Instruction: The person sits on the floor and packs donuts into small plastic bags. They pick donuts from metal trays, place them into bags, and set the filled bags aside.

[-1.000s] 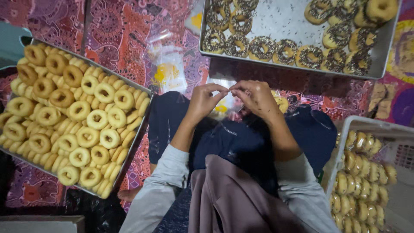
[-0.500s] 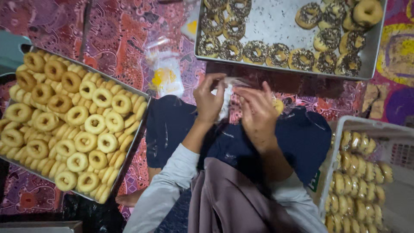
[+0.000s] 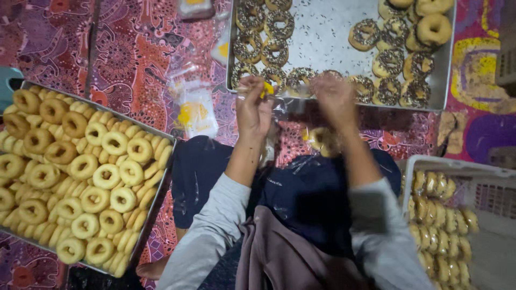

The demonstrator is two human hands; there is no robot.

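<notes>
- The patterned floor cloth [image 3: 134, 48], red and purple with swirling figures, covered the whole ground; the person sat on it with dark-trousered legs folded, and everything else lay on it around the sprinkle tray.
- The sprinkle tray [image 3: 328, 37], a wide steel pan strewn with loose dark sprinkles, lay at the far edge of the view, straight ahead of the knees.
- The tray of plain doughnuts [image 3: 161, 177], another steel pan, sat well to the left of the sprinkle tray and nearer the person, packed tight with bare golden rings.
- A white plastic crate [image 3: 430, 164] stood below and to the right of the sprinkle tray, beside the right knee, holding rows of wrapped doughnuts [image 3: 438, 220].
- Sprinkled doughnuts [image 3: 274, 32] lay along the left side, near edge and right corner of the sprinkle tray, its middle bare.
- A loose heap of clear plastic bags [image 3: 196, 107] with yellow print rested on the cloth just left of the sprinkle tray's near corner.
- The clear wrapper [image 3: 287, 104] was stretched between both hands just in front of the sprinkle tray's near rim, and a doughnut [image 3: 322, 140] hung in it below the right hand.
- The left hand [image 3: 252, 107] was raised at that rim, fingers closed in a pinch on the wrapper's end, with a small yellow piece at the fingertips.
- The right hand [image 3: 336, 96] was blurred beside it; it seemed curled shut on the wrapper's other end, though the grip itself could not be made out clearly.
</notes>
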